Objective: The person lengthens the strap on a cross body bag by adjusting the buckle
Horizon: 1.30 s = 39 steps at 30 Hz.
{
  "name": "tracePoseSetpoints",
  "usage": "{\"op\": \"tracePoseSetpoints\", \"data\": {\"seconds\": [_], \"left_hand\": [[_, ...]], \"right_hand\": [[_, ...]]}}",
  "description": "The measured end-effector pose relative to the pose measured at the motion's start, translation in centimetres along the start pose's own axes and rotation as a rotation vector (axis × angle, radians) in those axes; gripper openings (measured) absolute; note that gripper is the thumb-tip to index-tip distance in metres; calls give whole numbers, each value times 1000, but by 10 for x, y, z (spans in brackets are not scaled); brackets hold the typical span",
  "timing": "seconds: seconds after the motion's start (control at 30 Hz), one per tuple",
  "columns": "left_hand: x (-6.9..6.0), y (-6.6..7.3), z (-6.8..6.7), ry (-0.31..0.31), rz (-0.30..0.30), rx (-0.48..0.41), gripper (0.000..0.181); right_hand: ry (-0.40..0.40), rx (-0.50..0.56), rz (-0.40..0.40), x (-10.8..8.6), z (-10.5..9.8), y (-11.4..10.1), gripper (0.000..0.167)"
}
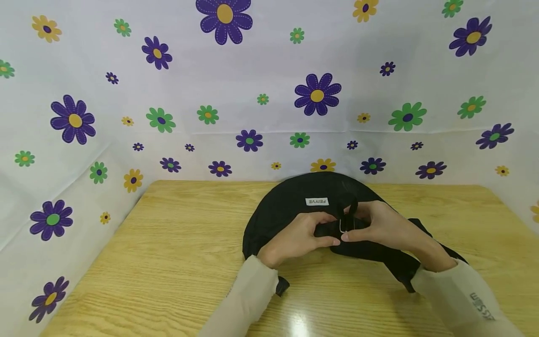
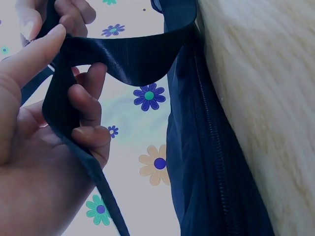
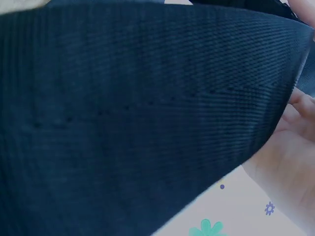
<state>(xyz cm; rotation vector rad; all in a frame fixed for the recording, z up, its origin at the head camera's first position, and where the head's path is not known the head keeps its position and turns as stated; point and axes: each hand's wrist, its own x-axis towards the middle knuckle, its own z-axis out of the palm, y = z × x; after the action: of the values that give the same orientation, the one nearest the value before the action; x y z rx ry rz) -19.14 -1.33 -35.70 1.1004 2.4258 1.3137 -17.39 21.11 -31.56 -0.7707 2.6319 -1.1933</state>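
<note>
Cream-coloured long sleeves point(image 1: 254, 288) reach in from the near edge, ending in a left hand point(image 1: 296, 235) whose curled fingers hold a flat black webbing strap point(image 2: 138, 56) and a right hand point(image 1: 387, 227) pinching at a small silvery rectangular buckle point(image 1: 340, 226). Beneath and beyond them, a black crescent-shaped fabric bag point(image 1: 269, 215) with a white label point(image 1: 316, 201) lies right of centre toward the far side of the yellowish wood-grain table point(image 1: 181, 248). Because the strap loops and crosses itself, it could well twist or bunch at the buckle if either grip loosened or pulled unevenly.
</note>
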Motion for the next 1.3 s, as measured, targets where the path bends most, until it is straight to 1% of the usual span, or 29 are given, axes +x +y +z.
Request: {"op": "tracePoseSetpoints", "data": {"seconds": [0.1, 0.2, 0.37, 0.43, 0.5, 0.6, 0.73, 0.8, 0.87, 1.0, 1.1, 1.2, 1.3], "left_hand": [[0, 0, -1, 0, 13, 21, 45], [0, 0, -2, 4, 9, 34, 47], [-3, 2, -5, 10, 2, 35, 47], [-3, 2, -6, 9, 11, 39, 46], [-4, 2, -8, 8, 16, 41, 46], [-6, 2, -10, 10, 22, 46, 45], [-8, 1, -13, 9, 18, 43, 44], [-10, 1, -14, 6, 14, 43, 45], [-11, 1, -16, 3, 11, 44, 45], [-14, 1, -19, 1, 9, 51, 45], [-17, 1, -21, 0, 5, 54, 45], [-19, 2, -23, -3, 0, 57, 45], [-21, 1, -23, -4, -2, 63, 45]], "right_hand": [[-4, -4, 2, 0, -1, -1, 46], [-1, -3, 3, -1, -1, -1, 45], [1, 13, -28, -3, -3, 3, 43], [0, 16, -35, -5, -5, 4, 44], [1, 0, -29, -7, -7, 7, 48], [3, -18, -22, -9, -9, 9, 49], [3, -40, 0, -13, -13, 10, 38], [3, -55, 9, -16, -14, 12, 35], [6, -69, 19, -18, -15, 13, 39], [13, -100, 48, -22, -17, 19, 54], [9, -94, 79, -25, -19, 21, 50], [-2, -69, 98, -28, -21, 24, 41], [-14, -31, 100, -30, -22, 25, 36]]}}
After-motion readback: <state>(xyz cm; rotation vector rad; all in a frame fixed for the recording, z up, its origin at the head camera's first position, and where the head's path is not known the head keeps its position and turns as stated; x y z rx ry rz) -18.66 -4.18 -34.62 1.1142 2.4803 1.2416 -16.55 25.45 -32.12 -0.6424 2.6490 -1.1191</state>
